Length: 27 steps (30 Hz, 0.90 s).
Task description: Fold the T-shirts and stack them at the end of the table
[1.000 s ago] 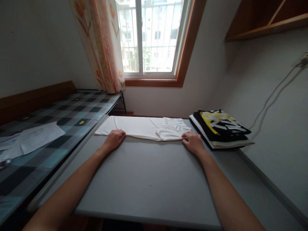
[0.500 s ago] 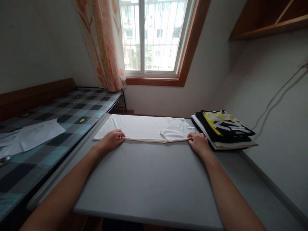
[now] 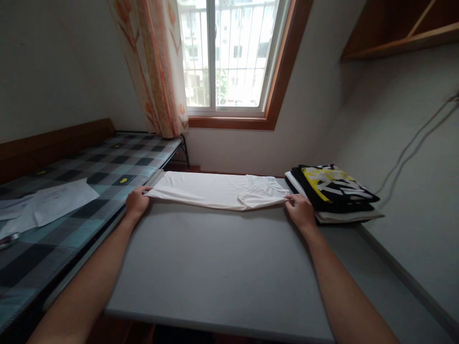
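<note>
White shirt (image 3: 204, 189) spans between both grips — left hand (image 3: 137, 201) and right hand (image 3: 300, 210) pinching its near corners.

Window (image 3: 233, 57): my only visible light source, glaring, buildings outside washed pale
Walls (image 3: 229, 148): dim and greyish, darkest at upper left
Cord (image 3: 412, 143): throws a soft shadow
Table (image 3: 222, 258): faint sheen, evenly lit
Picture edges: I see wide-angle stretching, slight softness

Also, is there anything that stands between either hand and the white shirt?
Nothing visible does. The left hand and right hand already pinch the near corners of the white shirt. The folded stack sits beyond its right end, not between.
</note>
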### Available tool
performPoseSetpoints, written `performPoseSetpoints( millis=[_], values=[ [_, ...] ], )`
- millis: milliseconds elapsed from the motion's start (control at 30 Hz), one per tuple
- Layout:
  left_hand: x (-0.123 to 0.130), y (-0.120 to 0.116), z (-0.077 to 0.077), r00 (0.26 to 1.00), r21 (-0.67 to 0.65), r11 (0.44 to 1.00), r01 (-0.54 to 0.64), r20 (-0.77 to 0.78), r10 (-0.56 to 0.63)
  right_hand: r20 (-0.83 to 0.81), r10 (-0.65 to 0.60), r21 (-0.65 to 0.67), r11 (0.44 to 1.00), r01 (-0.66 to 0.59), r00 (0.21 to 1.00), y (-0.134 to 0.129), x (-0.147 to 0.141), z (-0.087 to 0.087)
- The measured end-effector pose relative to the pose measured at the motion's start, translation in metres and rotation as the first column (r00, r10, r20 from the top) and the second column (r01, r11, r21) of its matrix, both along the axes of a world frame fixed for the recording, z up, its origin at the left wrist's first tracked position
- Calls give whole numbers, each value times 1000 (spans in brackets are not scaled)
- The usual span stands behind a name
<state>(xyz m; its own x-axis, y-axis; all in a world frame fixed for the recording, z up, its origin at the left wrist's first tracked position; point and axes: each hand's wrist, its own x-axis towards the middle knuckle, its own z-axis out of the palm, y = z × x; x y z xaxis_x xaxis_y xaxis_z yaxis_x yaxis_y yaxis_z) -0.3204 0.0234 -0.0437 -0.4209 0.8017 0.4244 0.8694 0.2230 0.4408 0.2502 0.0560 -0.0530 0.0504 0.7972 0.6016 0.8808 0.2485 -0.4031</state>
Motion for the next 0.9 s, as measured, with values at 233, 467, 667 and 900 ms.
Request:
performPoseSetpoints(
  millis=[233, 467, 667, 900],
  values=[
    [-10, 4, -3, 976, 389, 917, -91, 219, 4, -79, -23, -104, 994, 15, 997, -2, -4, -1],
    [-2, 9, -5, 835, 441, 895, -65, 515, -193, -94, -19, -25, 1000, 17, 995, -4, -5, 5],
    [-9, 10, -6, 928, 498, 857, -132, 366, -70, -156, 26, 15, 1000, -24, 987, -7, -8, 11],
    [-8, 8, -4, 929, 523, 844, -122, 359, -88, -323, 237, -147, 944, -296, 916, -13, -13, 20]
  ],
)
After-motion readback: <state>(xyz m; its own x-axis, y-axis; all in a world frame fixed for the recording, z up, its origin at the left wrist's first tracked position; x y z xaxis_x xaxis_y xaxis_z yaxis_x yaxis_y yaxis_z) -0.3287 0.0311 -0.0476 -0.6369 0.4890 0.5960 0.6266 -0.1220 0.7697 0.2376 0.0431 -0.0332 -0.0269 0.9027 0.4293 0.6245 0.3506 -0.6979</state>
